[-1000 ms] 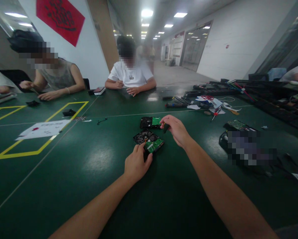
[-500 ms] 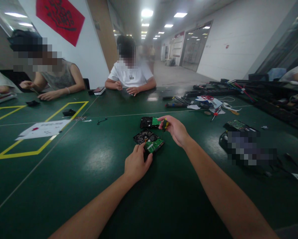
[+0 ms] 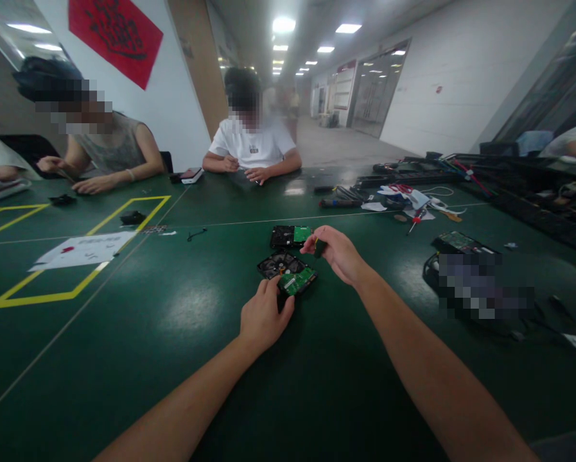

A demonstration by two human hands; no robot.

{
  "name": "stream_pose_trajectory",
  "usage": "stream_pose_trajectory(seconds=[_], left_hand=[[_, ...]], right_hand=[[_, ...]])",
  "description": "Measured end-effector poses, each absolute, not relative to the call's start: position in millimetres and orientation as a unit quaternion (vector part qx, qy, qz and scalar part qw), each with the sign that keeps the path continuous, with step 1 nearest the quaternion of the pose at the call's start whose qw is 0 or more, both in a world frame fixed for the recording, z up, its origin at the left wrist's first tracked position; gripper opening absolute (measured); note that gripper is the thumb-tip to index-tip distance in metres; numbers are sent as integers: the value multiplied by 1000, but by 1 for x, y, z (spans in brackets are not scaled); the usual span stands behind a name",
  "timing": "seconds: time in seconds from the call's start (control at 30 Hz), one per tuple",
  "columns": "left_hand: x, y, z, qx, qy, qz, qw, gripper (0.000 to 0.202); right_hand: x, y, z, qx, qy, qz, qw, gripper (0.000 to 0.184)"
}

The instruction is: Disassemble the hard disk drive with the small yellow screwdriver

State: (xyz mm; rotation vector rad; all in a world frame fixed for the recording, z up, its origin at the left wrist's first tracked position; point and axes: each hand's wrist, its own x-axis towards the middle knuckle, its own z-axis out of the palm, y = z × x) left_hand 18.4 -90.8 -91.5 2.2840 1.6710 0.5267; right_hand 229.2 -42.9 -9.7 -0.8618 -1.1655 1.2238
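A hard drive with a green circuit board lies on the green table in front of me. My left hand grips its near left edge, fingers on top and thumb at the near side. In my right hand is a small screwdriver with a dark green and yellow handle, pinched between the fingers. Its thin shaft points down by the drive's far right side; whether the tip touches is too small to tell. Just behind lies a second hard drive, black with a green board.
At right lie another circuit-board drive, a blurred-out dark object and a red-tipped screwdriver. Cables and tools lie farther back. A white paper is at left. Two persons sit across the table.
My right hand has turned the screwdriver slightly, its fingers shifting around the handle. My left hand and the drive stay in place.
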Motion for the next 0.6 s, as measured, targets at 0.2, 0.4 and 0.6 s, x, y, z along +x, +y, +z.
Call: stream_pose_trajectory(seconds=[0.2,0.4,0.6], left_hand=[[17,-91,-92,790,569,187,130,54],[18,-90,-92,787,573,183,134,55],[18,-91,-91,789,572,180,135,55]], right_hand=[[230,-44,-7,-394,-510,506,572,20],[232,-40,-10,-404,-503,477,597,21],[232,-41,-10,-385,-524,502,571,29]])
